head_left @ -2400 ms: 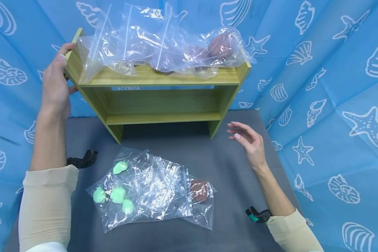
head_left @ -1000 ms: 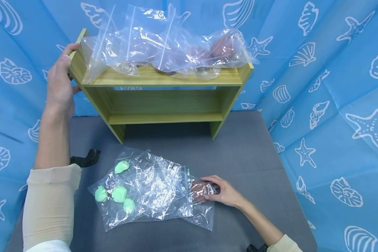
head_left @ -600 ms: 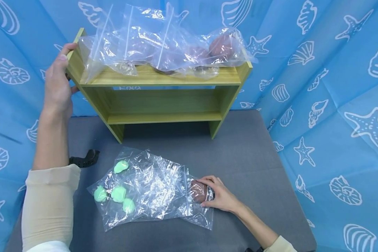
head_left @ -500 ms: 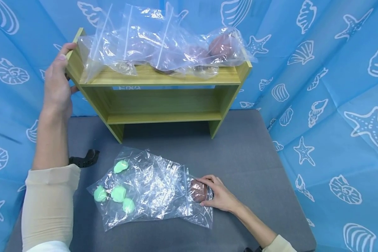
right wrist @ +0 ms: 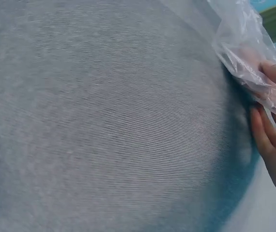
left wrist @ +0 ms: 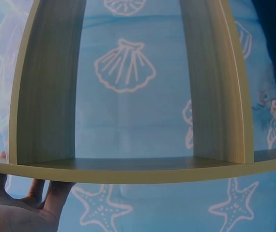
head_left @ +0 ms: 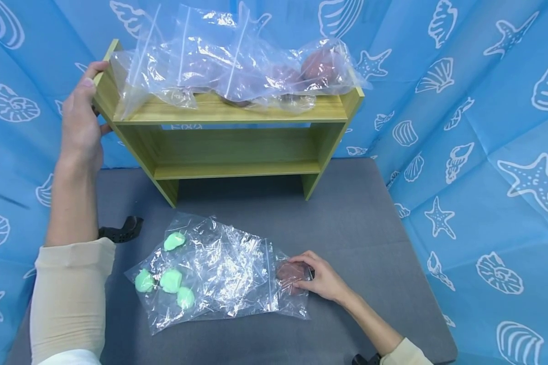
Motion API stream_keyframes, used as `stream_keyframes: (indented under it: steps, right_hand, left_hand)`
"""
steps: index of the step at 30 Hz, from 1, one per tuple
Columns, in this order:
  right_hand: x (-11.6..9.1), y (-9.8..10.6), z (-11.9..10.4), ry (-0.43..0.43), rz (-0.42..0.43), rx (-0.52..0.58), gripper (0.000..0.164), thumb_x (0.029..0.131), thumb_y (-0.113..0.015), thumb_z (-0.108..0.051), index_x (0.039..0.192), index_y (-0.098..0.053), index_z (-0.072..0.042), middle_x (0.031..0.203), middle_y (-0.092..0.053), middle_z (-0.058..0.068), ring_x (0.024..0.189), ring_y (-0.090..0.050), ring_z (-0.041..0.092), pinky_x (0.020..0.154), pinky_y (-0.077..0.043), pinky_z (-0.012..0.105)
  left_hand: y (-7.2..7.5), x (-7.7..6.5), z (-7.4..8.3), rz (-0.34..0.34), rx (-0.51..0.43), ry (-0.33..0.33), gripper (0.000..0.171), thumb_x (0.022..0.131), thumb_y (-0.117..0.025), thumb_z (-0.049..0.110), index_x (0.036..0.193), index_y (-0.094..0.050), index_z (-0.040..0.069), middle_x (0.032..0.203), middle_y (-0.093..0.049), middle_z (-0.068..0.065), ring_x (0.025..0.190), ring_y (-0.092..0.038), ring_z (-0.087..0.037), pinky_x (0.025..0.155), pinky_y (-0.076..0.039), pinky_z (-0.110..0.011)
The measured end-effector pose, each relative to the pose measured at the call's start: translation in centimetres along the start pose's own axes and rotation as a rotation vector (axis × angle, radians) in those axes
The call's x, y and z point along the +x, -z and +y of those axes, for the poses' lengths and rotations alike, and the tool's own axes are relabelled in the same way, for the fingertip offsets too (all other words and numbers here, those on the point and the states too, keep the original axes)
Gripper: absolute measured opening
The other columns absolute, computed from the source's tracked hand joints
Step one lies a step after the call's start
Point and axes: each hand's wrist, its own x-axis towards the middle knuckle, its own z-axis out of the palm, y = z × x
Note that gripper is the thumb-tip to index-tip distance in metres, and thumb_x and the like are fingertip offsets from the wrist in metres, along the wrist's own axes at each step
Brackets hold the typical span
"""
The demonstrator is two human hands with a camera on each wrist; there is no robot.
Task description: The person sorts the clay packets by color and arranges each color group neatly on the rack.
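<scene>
My left hand (head_left: 79,121) grips the upper left side panel of a small wooden shelf (head_left: 237,170); in the left wrist view its fingers reach behind the panel's edge. On the table, my right hand (head_left: 326,280) pinches the right end of a clear plastic bag (head_left: 297,305) around a reddish-brown lump (head_left: 288,272). A larger zip bag (head_left: 228,276) with several pale green lumps (head_left: 171,280) lies partly over that bag. In the right wrist view, thumb and fingers hold the crinkled plastic, and the lump shows only faintly.
Several zip bags (head_left: 210,56) with brownish lumps lie along the shelf's top board, some hanging over its front. A grey cloth covers the table (head_left: 356,218). Blue shell-print curtains (head_left: 475,152) stand close behind and at both sides.
My right hand has come down from beside the shelf to the bagged brown lump, and its fingers have closed on it. The bag's end has shifted slightly. My left hand keeps its hold on the shelf.
</scene>
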Motion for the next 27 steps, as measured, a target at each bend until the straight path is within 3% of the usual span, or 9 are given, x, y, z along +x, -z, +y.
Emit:
stream_keyframes:
  steps: [6,12,17,27]
  right_hand:
    - [0.2,1.9,-1.8,-0.062,-0.029,0.152,0.053,0.078,-0.083,-0.004,0.127,-0.064,-0.007,0.117,-0.064,0.010,0.098,-0.061,0.025,0.083,-0.052,0.037]
    - [0.4,4.5,-1.4,-0.148,-0.102,0.223,0.050,0.085,-0.080,-0.014,0.131,-0.063,-0.013,0.116,-0.068,0.007,0.097,-0.065,0.018,0.084,-0.051,0.029]
    - [0.6,7.0,-1.5,-0.140,-0.082,0.232,0.049,0.085,-0.079,-0.016,0.131,-0.063,-0.015,0.121,-0.066,0.007,0.100,-0.065,0.018,0.088,-0.050,0.029]
    - [1.2,12.0,-3.5,-0.027,-0.047,0.269,0.045,0.088,-0.073,-0.001,0.131,-0.061,-0.006,0.115,-0.065,0.013,0.091,-0.064,0.016,0.076,-0.053,0.027]
  left_hand:
    - [0.0,0.0,0.0,0.001,-0.004,-0.001,0.039,0.100,-0.042,0.029,0.135,-0.061,0.029,0.118,-0.052,-0.004,0.098,-0.048,-0.016,0.075,-0.045,-0.035]
    - [0.0,-0.1,-0.1,-0.002,0.008,-0.019,0.040,0.101,-0.041,0.029,0.136,-0.059,0.030,0.116,-0.051,-0.005,0.097,-0.047,-0.016,0.075,-0.044,-0.035]
    - [-0.1,0.0,-0.1,0.002,0.012,-0.006,0.039,0.100,-0.042,0.030,0.135,-0.060,0.030,0.117,-0.052,-0.005,0.099,-0.048,-0.017,0.076,-0.045,-0.035]
    - [-0.1,0.0,-0.1,0.008,0.008,-0.010,0.039,0.099,-0.043,0.030,0.135,-0.060,0.030,0.118,-0.051,-0.005,0.098,-0.048,-0.017,0.074,-0.046,-0.035]
